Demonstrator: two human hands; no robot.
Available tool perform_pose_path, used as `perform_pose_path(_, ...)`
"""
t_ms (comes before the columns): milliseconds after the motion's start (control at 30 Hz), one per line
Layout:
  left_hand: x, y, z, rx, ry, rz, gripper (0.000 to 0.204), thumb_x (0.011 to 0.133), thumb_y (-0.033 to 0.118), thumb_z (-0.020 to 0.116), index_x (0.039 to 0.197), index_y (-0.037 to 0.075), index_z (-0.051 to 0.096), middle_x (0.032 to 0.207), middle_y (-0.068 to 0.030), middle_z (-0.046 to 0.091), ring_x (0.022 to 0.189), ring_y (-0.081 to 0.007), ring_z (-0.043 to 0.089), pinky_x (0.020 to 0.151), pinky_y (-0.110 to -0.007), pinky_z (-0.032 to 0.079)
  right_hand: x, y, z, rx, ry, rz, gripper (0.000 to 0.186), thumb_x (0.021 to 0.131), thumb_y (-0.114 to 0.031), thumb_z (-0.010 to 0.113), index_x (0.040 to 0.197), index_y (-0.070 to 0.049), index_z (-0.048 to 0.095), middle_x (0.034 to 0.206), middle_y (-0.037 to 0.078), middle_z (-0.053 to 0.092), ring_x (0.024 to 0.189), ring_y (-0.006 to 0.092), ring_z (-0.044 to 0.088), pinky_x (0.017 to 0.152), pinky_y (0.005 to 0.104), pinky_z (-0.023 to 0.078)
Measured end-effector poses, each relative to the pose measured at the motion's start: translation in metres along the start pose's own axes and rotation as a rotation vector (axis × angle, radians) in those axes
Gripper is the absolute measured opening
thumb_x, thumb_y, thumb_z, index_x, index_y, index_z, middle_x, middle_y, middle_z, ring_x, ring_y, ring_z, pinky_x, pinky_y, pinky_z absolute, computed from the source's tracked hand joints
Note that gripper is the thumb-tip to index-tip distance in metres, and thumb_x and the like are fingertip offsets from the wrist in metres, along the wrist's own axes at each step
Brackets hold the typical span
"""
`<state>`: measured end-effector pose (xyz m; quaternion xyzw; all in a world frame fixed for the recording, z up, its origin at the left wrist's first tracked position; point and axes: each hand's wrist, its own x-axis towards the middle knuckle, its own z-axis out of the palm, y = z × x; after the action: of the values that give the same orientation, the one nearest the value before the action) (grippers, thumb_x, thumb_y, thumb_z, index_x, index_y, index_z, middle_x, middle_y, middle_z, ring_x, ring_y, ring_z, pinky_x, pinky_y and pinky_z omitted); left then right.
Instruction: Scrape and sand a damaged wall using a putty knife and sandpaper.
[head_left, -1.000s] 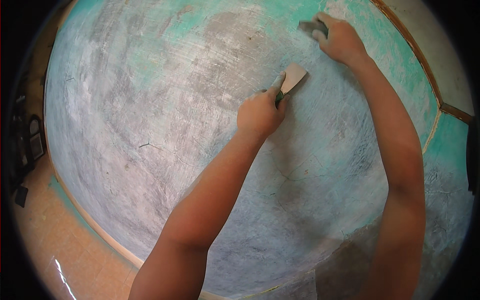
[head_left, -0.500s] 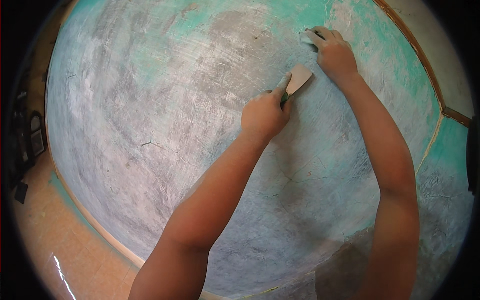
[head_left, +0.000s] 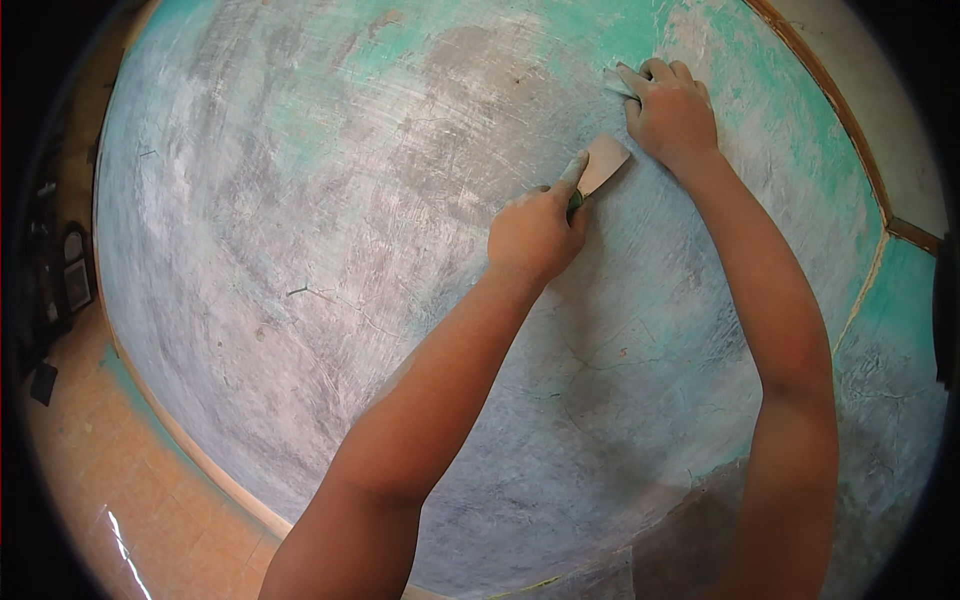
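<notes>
Gripping a putty knife (head_left: 601,168) by its dark handle, the left hand (head_left: 535,235) is closing its fingers tightly round the tool and pressing the pale blade flat against the scraped wall (head_left: 300,250). That blade is pointing up and to the right, so its long axis is running diagonally from the left fist toward the right hand (head_left: 672,110), which is lying just beyond the blade tip, farther up the wall. The right hand is curling over a small pale object (head_left: 618,82), seemingly a second blade or a scrap of abrasive; what it is cannot be told. Both hands are sitting close together but not touching, each clamped on its own tool, with the left one nearer to the putty knife's working edge and the green paint (head_left: 770,90) remaining to the right.
</notes>
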<state>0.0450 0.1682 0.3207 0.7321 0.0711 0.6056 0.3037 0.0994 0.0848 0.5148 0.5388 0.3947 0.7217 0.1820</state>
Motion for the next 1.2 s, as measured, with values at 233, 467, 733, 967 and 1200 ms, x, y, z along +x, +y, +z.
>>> perform_pose_path(233,0.0,-0.001,-0.001,-0.002,-0.003,0.002,0.057,0.091,0.035,0.057,0.145,0.035,0.041,0.091,-0.0174,0.067,0.085,-0.0364,0.066,0.076,-0.046,0.052,-0.01,-0.012,0.003,0.067,0.105,0.014,0.039,0.083,-0.021,0.058,0.119,-0.008,0.066,0.114,0.008,0.062,0.105,0.0255,0.057,0.091,0.042,0.046)
perform_pose_path(467,0.0,-0.001,0.0,0.01,-0.005,-0.008,0.057,0.09,0.035,0.058,0.145,0.034,0.041,0.093,-0.0168,0.067,0.086,-0.0359,0.066,0.077,-0.045,0.052,-0.014,-0.011,0.001,-0.017,0.054,0.011,0.037,0.082,-0.02,0.058,0.115,-0.007,0.066,0.111,0.008,0.065,0.106,0.0263,0.058,0.091,0.0426,0.045)
perform_pose_path(733,0.001,0.0,0.0,0.016,-0.009,-0.016,0.057,0.09,0.034,0.059,0.144,0.034,0.042,0.095,-0.0168,0.068,0.088,-0.0357,0.066,0.078,-0.045,0.052,-0.008,0.008,0.025,0.04,0.12,-0.045,0.038,0.086,-0.01,0.052,0.122,-0.014,0.062,0.128,0.002,0.055,0.108,0.0229,0.056,0.085,0.0418,0.05)
perform_pose_path(967,0.002,0.004,-0.002,0.019,-0.029,-0.042,0.056,0.09,0.034,0.059,0.144,0.034,0.042,0.097,-0.0171,0.068,0.09,-0.0369,0.066,0.079,-0.046,0.052,-0.01,-0.011,0.003,-0.048,-0.034,0.088,0.047,0.089,-0.013,0.051,0.135,-0.019,0.053,0.133,0.0,0.051,0.109,0.0264,0.054,0.086,0.0452,0.05)
perform_pose_path(1200,0.002,0.006,-0.007,0.018,-0.041,-0.069,0.055,0.091,0.034,0.058,0.144,0.035,0.043,0.098,-0.0171,0.068,0.092,-0.0371,0.066,0.08,-0.046,0.052,-0.012,-0.01,0.001,-0.013,-0.11,0.068,0.049,0.089,-0.012,0.049,0.138,-0.018,0.051,0.129,0.009,0.05,0.102,0.0313,0.059,0.08,0.0479,0.054)
